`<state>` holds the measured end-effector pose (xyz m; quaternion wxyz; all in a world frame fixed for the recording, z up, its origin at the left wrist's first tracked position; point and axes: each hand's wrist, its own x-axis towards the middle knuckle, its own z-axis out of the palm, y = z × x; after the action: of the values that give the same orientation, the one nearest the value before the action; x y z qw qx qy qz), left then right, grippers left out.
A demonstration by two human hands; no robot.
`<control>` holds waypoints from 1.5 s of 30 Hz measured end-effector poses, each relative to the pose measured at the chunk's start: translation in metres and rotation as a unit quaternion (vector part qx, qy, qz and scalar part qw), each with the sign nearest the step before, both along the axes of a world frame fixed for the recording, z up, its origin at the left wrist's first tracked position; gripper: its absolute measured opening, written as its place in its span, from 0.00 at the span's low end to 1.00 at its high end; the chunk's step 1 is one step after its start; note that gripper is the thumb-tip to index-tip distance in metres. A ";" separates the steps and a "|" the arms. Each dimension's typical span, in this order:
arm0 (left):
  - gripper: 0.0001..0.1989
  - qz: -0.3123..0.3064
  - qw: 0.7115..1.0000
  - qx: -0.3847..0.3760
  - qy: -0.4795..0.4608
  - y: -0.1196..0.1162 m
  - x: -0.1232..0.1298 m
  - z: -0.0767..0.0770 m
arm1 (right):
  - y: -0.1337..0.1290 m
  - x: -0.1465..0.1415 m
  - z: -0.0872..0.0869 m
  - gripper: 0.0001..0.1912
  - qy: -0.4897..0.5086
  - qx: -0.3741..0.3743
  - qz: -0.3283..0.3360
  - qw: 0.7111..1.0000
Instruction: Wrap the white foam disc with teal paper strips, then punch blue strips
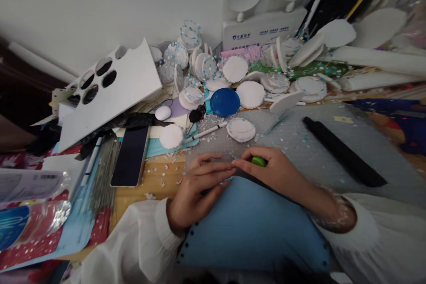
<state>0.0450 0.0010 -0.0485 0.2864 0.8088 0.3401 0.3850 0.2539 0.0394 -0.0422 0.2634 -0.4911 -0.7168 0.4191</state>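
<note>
My left hand (pixel 204 186) lies with its fingers stretched out, side by side, over the upper left edge of a light blue sheet (pixel 259 226). Dark dots run along the sheet's lower left and right edges, and a dark line borders its top right. Closed around a small bright green object (pixel 258 161), my right hand (pixel 278 171) hides most of it, so its kind does not show. The right fingertips meet the left ones at the sheet's top edge. Beneath lies a grey cutting mat (pixel 286 137) strewn with scraps.
White foam discs (pixel 251 94) crowd the back, near a blue disc (pixel 225 102). A foam board with round holes (pixel 133 84) leans at left, above a phone (pixel 130 155). A pen (pixel 206 131) lies mid-table; a long black object (pixel 342 151) rests at right.
</note>
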 end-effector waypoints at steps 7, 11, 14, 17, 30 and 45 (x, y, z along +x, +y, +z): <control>0.18 0.003 1.000 -0.027 -0.011 0.000 -0.001 0.001 | 0.000 0.004 0.007 0.09 0.031 0.033 -0.024 0.999; 0.18 -0.016 0.999 -0.038 -0.009 0.000 -0.001 -0.001 | -0.007 0.004 0.005 0.08 0.044 0.041 0.061 0.996; 0.17 -0.021 0.999 -0.035 -0.008 0.000 -0.001 -0.002 | -0.009 0.005 -0.002 0.11 -0.003 0.072 0.090 0.993; 0.17 -0.012 0.999 -0.038 0.000 -0.001 -0.001 -0.001 | -0.005 0.010 -0.002 0.11 -0.051 0.103 0.031 0.993; 0.11 0.115 0.988 -0.099 0.019 -0.011 0.005 0.004 | -0.025 0.010 0.012 0.21 0.110 0.013 0.073 0.991; 0.13 0.093 0.994 -0.056 0.017 -0.014 0.006 0.004 | -0.023 0.009 0.008 0.22 0.019 0.164 0.110 0.980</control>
<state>0.0508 -0.0132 -0.0448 0.2884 0.7625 0.4400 0.3766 0.2630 0.0166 -0.0347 0.3063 -0.3511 -0.8203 0.3318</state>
